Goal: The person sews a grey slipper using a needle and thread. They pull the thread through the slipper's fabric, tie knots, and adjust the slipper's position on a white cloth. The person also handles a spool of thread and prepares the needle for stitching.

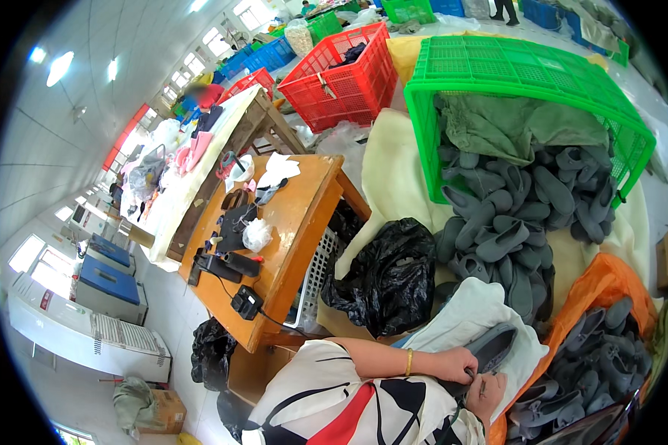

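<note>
Near the lower right, my left hand and my right hand meet over my lap, fingers bent and pinched. A dark grey piece, apparently part of a grey shoe, shows under my left hand, and its fingers close on it. What my right fingers pinch is too small to make out. Just beyond the hands, a grey slip-on shoe lies on a white cloth, its opening upward. A gold bracelet circles my left wrist.
Grey shoes spill from a tipped green crate; more fill an orange bag at right. A black plastic bag lies ahead. A wooden table with tools and a cable stands left. Red crates stand behind.
</note>
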`<state>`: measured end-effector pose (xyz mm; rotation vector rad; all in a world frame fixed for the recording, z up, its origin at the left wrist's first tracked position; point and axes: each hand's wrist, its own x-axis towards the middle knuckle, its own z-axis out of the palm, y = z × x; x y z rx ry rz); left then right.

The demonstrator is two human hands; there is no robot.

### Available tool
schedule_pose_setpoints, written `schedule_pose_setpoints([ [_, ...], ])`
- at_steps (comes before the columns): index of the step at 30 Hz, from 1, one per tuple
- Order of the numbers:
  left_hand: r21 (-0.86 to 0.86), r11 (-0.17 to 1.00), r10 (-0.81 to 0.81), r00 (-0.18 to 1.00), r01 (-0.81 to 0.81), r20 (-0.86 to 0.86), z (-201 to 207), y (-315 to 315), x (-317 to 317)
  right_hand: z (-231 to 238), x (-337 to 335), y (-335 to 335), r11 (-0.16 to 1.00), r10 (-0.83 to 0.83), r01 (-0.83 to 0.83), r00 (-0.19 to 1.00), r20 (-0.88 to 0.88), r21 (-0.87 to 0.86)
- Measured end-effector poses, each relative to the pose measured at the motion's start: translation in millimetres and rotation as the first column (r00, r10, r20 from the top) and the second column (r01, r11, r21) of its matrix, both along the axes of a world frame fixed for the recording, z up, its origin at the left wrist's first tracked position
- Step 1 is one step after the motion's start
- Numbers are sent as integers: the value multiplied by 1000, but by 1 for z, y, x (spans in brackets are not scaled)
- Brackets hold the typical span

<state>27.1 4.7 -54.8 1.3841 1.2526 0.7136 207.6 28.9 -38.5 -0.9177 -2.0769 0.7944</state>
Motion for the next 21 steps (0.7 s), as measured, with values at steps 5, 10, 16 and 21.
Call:
schedule_pose_setpoints([
  [5,-39,998,-58,996,55,-75,7,3,1,23,-3,2,990,-37,38,999,-14,133],
  [10,-2,996,-89,995,89,-54,11,2,1,29,2,14,543,-340,-44,902,-267,-839],
  [16,91,984,-135,979,150,-155,9,-7,-4,0,18,15,406,-413,-218,822,-391,-888],
  [21,14,994,-101,980,105,-172,16,-11,-9,31,24,16,432,-502,-327,687,-525,-841],
])
